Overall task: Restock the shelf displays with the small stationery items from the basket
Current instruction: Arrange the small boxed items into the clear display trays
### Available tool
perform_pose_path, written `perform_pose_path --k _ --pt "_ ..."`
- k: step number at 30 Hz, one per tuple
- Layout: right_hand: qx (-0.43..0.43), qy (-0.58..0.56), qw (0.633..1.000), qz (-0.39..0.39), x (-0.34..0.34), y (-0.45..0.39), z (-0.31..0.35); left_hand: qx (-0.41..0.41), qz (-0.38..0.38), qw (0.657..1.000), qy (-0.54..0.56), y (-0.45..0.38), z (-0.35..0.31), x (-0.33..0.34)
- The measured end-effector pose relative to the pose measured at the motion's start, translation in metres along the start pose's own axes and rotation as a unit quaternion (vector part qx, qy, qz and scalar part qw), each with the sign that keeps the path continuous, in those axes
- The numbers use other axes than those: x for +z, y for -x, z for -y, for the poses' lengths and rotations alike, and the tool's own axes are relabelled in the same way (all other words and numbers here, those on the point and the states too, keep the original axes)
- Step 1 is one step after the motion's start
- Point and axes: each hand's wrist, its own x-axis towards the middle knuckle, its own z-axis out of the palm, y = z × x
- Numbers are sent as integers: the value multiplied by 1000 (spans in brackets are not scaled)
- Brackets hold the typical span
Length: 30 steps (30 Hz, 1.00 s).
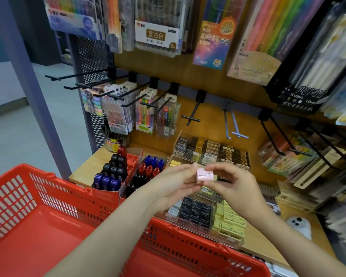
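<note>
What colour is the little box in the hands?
Pale pink. The little box shows best in the head view, pinched between both hands.

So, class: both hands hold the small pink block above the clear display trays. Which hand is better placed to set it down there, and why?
Probably the right hand: it pinches the small pink block directly over the clear display trays, while the left hand reaches across the red basket.

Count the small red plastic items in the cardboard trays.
4 small red plastic items: one at the red cardboard tray's back; three in a row right of it. Others may be hidden.
</note>
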Motion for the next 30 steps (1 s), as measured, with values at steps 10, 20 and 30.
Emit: perform_pose_path --k 10,20,30 --pt "-9 19 1000 -8 13 -4 -8 158 -60 931 -324 -2 0 -15" --pt "12 23 999 27 44 -35 -28 191 -98 850 -481 -24 -13 -50" --pt "6 235 964 127 62 -84 -44 178 -98 824 -530 -70 -10 -75"
